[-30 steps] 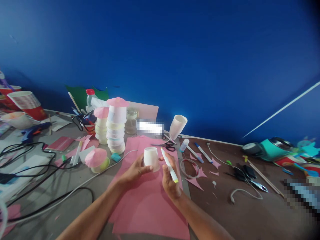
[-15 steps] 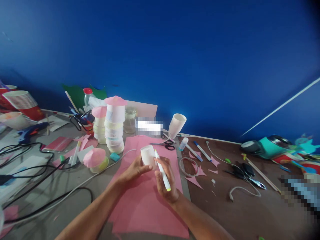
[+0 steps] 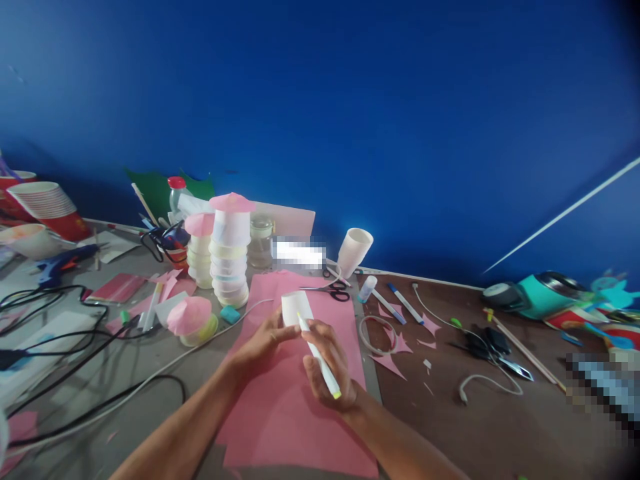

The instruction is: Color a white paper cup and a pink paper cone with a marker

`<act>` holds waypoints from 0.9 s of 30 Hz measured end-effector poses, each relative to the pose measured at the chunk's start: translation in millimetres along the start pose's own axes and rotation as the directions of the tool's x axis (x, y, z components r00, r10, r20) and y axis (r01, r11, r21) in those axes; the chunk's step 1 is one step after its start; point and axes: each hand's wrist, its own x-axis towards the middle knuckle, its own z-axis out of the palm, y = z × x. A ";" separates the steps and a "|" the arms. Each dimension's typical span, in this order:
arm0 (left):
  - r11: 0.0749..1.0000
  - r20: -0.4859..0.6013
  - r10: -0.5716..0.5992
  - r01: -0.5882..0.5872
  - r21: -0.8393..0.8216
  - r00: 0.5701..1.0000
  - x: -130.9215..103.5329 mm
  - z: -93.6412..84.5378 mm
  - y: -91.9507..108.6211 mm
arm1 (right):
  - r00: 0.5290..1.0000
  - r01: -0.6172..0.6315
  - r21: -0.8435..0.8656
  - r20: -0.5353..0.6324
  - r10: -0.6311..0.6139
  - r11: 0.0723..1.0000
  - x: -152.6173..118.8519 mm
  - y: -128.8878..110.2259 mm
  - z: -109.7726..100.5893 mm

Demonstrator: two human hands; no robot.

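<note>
A small white paper cup (image 3: 295,308) is tilted in my left hand (image 3: 267,339), whose thumb and fingers wrap its lower part. My right hand (image 3: 327,365) grips a white marker pen with a yellow end (image 3: 321,360), and the pen's yellow tip lies over the side of the cup. Whether the tip touches the cup I cannot tell. Both hands are above a pink paper sheet (image 3: 295,427) spread on the table. Black-handled scissors (image 3: 340,291) lie at the far edge of that sheet.
Left of the sheet stand stacked white cups with a pink paper top (image 3: 230,257) and a small pink-topped cup (image 3: 191,320). Cables (image 3: 165,367) run across the left side. A glue stick (image 3: 367,289), a blue-capped marker (image 3: 405,303) and pink scraps (image 3: 387,365) lie to the right.
My right hand has moved slightly left, bringing the marker's tip from the cup's right edge to over its side. The cup has turned a little in my left hand.
</note>
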 end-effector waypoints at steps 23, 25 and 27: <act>1.000 0.063 -0.017 0.016 0.018 0.998 -0.8 4.6 10.5 | 0.965 -0.253 -0.060 -0.084 0.248 0.965 -1.3 7.1 -6.7; 1.000 0.058 -0.006 0.004 0.031 0.998 0.0 4.4 9.6 | 0.961 -0.263 -0.043 -0.104 0.257 0.964 -1.0 7.2 -5.5; 1.000 0.058 0.001 -0.002 0.030 0.998 0.5 4.0 8.5 | 0.967 -0.233 -0.016 -0.109 0.229 0.972 1.3 7.2 -4.2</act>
